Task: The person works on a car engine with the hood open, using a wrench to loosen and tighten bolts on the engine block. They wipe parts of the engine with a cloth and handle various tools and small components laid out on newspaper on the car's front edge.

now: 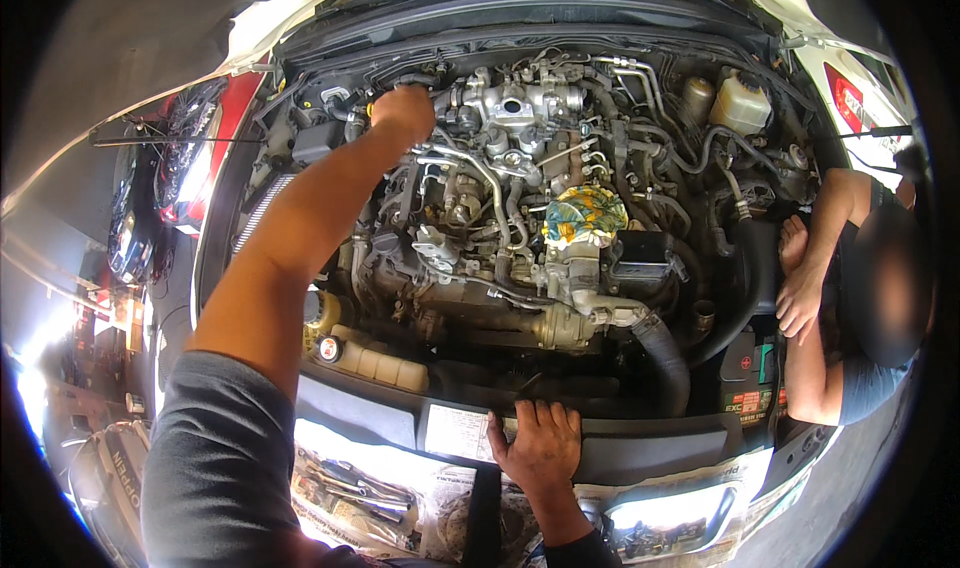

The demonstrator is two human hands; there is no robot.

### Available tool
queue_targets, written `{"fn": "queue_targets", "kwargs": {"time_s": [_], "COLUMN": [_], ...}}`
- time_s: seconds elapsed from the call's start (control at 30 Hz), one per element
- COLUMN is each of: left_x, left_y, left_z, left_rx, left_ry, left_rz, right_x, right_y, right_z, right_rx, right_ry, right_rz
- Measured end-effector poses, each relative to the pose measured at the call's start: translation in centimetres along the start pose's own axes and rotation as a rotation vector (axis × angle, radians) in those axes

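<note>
My left arm stretches across the engine [500, 208] to its far left side. There my left hand [403, 118] is closed, its fingers turned away from view, beside dark hoses and pipes. A small yellow bit shows at its left edge; what the fingers hold, if anything, is hidden. My right hand [540, 446] lies flat, palm down with fingers spread, on the dark front panel [650, 448], touching the edge of a white label [455, 433]. A patterned yellow-green cloth [585, 215] covers an opening on the engine, right of centre.
Another person [815, 288] leans in at the right, forearms by a black hose [750, 268] and the battery [745, 373]. A pale coolant tank [380, 360] sits front left, a white fluid reservoir [740, 103] back right. Printed sheets [380, 498] with pictures cover the front edge.
</note>
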State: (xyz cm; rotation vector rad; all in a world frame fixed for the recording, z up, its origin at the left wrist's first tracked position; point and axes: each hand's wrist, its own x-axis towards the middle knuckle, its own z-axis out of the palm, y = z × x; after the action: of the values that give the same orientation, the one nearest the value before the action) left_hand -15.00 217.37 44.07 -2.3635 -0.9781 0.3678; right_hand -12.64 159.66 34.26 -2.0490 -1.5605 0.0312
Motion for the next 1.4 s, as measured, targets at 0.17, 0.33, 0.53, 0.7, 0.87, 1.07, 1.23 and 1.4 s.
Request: {"fn": "queue_targets", "kwargs": {"time_s": [0.17,0.33,0.53,0.7,0.87,1.07,1.23,1.4], "left_x": [0.4,-2.9,-4.0,-0.8,-1.8,-3.4,0.1,-0.9], "left_y": [-2.0,0.3,0.6,-1.7,-0.2,1.6,-1.1,-0.4], "left_z": [1.4,0.7,-0.9,-1.7,-1.2,-0.9,-0.6,1.1], "left_rx": [-0.626,-0.447,0.113,-1.716,-0.978,0.066,-1.849,-0.928], "left_ry": [-0.175,-0.006,0.112,-0.320,-0.095,0.171,-0.351,-0.131], "left_rz": [-0.210,-0.181,0.050,-0.777,-0.534,0.025,-0.830,-0.326], "right_x": [0.1,0.1,0.0,0.1,0.2,0.1,0.1,0.1], "right_y": [0.0,0.1,0.1,0.1,0.1,0.1,0.2,0.2], "right_z": [-0.3,-0.2,0.0,-0.2,-0.3,-0.2,0.0,0.2], "right_rx": [0.013,0.011,0.011,0.023,0.027,0.026,0.019,0.001], "right_ry": [-0.026,-0.009,-0.048,-0.035,-0.004,-0.016,0.014,0.044], "right_rz": [0.001,-0.005,0.018,0.008,0.003,0.005,-0.007,-0.010]}}
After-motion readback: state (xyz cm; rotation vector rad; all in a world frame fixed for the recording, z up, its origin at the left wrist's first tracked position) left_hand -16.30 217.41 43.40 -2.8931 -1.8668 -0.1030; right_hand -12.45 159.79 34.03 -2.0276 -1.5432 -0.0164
